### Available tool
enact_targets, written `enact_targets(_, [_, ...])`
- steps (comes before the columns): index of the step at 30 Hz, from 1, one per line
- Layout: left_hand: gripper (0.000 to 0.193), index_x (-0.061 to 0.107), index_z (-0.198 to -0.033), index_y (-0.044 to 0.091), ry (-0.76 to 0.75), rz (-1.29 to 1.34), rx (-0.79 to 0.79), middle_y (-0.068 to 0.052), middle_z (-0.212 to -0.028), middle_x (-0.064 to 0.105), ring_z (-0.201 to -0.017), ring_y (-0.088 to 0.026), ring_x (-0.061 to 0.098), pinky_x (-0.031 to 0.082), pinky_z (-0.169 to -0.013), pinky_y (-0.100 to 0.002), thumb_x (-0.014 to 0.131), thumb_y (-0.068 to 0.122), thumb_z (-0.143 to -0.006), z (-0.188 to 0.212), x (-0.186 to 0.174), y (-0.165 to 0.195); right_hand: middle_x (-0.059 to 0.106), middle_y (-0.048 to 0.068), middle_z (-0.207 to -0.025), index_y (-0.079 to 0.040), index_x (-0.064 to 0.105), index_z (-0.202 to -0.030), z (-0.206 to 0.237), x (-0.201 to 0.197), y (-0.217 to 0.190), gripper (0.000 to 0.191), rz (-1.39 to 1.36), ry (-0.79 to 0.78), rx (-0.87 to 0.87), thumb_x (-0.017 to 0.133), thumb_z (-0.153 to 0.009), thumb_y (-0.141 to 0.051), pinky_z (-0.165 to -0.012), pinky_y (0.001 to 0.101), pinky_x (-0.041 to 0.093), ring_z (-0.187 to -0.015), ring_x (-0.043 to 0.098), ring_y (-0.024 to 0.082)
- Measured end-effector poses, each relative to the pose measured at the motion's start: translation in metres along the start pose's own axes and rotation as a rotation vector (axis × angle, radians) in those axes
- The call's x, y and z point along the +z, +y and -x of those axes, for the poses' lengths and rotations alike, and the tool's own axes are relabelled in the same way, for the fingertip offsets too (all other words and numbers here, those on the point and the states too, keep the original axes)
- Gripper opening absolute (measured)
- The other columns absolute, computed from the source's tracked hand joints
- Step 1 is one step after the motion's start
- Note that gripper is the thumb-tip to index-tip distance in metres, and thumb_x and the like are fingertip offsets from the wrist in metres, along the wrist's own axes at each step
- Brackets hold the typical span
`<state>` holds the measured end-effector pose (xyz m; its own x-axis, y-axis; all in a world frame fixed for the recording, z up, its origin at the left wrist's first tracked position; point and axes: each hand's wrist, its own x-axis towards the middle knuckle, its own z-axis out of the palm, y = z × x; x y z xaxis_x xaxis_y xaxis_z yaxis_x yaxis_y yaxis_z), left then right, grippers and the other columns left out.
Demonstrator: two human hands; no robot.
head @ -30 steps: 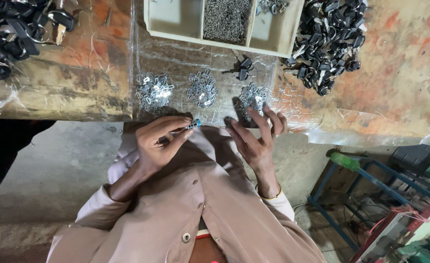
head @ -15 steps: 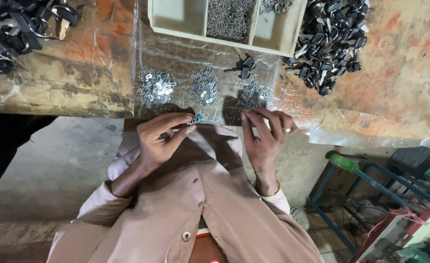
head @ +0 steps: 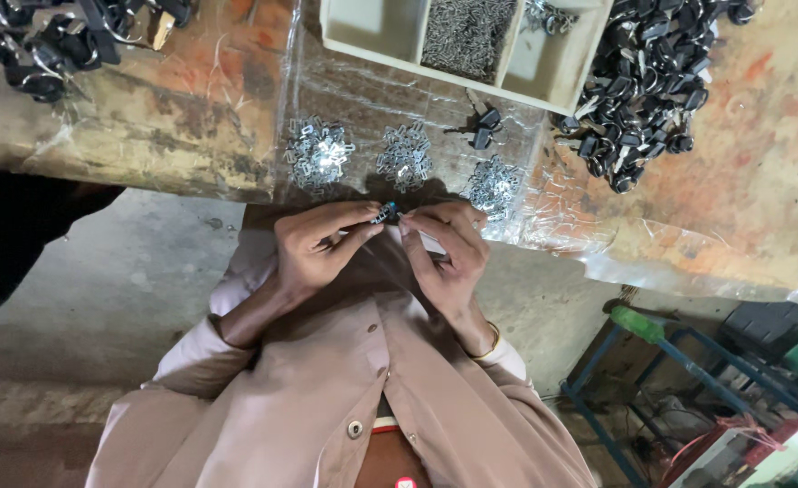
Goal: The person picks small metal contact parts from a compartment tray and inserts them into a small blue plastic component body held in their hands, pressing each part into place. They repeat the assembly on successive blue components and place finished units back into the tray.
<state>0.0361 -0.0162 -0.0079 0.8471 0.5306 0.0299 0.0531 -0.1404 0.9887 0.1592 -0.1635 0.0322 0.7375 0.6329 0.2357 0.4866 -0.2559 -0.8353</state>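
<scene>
Worn orange bench [head: 191,117], hands [head: 385,244] pinching small metal part [head: 385,215]

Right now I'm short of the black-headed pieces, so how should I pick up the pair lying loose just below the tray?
Take the black pieces by their blocky black heads, coming straight down from above. They lie flat on the clear plastic sheet, apart from the silver piles, so nothing crowds them from the near side. The thin metal ends look too slim to pinch cleanly.
</scene>
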Motion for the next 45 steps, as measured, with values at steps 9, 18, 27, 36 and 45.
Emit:
enact_targets(9, [0.023,0.076,-0.112,0.003,-0.026,-0.112,0.101,-0.011,-0.116,0.077,-0.098,-0.019,0.078,0.064,-0.076,-0.028,0.081,-0.002,-0.090,0.003,-0.004,-0.006,0.073,0.003,-0.092,-0.006,0.072,-0.099,0.006,0.012,-0.003,0.020,0.019,-0.004,0.154,0.085,-0.084,-0.003,-0.088,0.0314,0.042,-0.082,0.064,0.015])
enact_targets(18, [0.024,0.075,-0.112,-0.001,0.108,-0.101,0.117,-0.015,-0.118,0.075,-0.101,-0.023,0.077,0.066,-0.083,-0.030,0.079,-0.006,-0.090,0.019,-0.024,-0.009,0.055,0.004,-0.134,-0.024,0.078,-0.123,-0.010,0.005,-0.014,0.032,0.331,-0.296,-0.067,0.085,-0.092,-0.021,-0.107,0.0434,0.031,-0.125,0.049,0.025])
enact_targets(27, [0.022,0.072,-0.112,-0.006,0.243,0.150,-0.057,-0.023,-0.119,0.073,-0.094,-0.021,0.077,0.068,-0.074,-0.029,0.075,-0.012,-0.092,0.030,-0.044,-0.004,0.040,0.005,-0.161,-0.026,0.066,-0.133,-0.013,0.022,-0.015,0.048,0.482,-0.320,-0.097,0.086,-0.094,-0.045,-0.125,0.0568,0.015,-0.151,0.032,0.035])
enact_targets(36, [0.022,0.072,-0.113,-0.004,0.190,0.167,-0.095,-0.020,-0.120,0.073,-0.097,-0.019,0.076,0.066,-0.074,-0.026,0.076,-0.010,-0.093,0.026,-0.033,-0.003,0.064,-0.002,-0.140,-0.025,0.078,-0.110,-0.002,0.007,-0.003,0.025,0.407,-0.293,-0.278,0.087,-0.087,-0.022,-0.117,0.0523,0.022,-0.140,0.043,0.026])
enact_targets(45, [0.026,0.076,-0.114,0.003,0.060,0.004,0.018,-0.011,-0.117,0.077,-0.082,-0.011,0.074,0.050,-0.055,-0.020,0.082,-0.002,-0.089,0.014,-0.011,-0.004,0.072,0.001,-0.106,-0.005,0.076,-0.107,0.007,-0.008,0.004,0.018,0.180,-0.101,-0.114,0.082,-0.090,-0.002,-0.102,0.0376,0.034,-0.098,0.065,0.016])
